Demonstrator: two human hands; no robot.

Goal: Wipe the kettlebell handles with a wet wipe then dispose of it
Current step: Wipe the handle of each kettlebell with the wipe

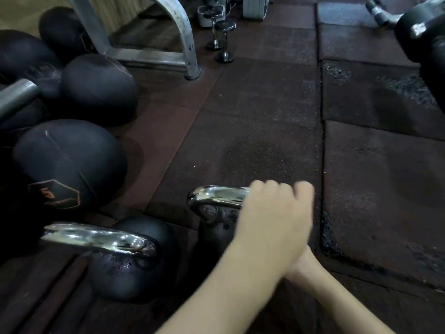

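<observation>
1. Rubber floor tiles [265, 104], dark reddish, cover the whole scene; the seams between tiles show crumbled edges at right.
2. Metal rack frame [168, 44], grey and scuffed, stands at upper left, one foot on the floor.
3. Cluster of big black kettlebells [69, 162] along the left edge, touching each other; the nearest one carries an orange hexagon label.
4. Black weight with a chrome handle [423, 32] at the upper right corner, cut off by the frame.
5. Near-left kettlebell [134, 261], black body with a chrome handle, sits at bottom left, just beside the centre one.
6. Centre kettlebell [216, 227], black body mostly hidden behind the forearm; its chrome handle [216, 196] shows at the left end only.
7. Left hand [277, 213] reaches across from bottom centre, fingers curled over the right end of that handle; motion-blurred, so whether it truly grips the bar cannot be told. No wipe is visible.
8. Right hand [303, 263] is almost wholly hidden under the left wrist; finger state cannot be told.
9. Small chrome dumbbells [224, 42] stand on end at top centre, well apart from the hands.
</observation>
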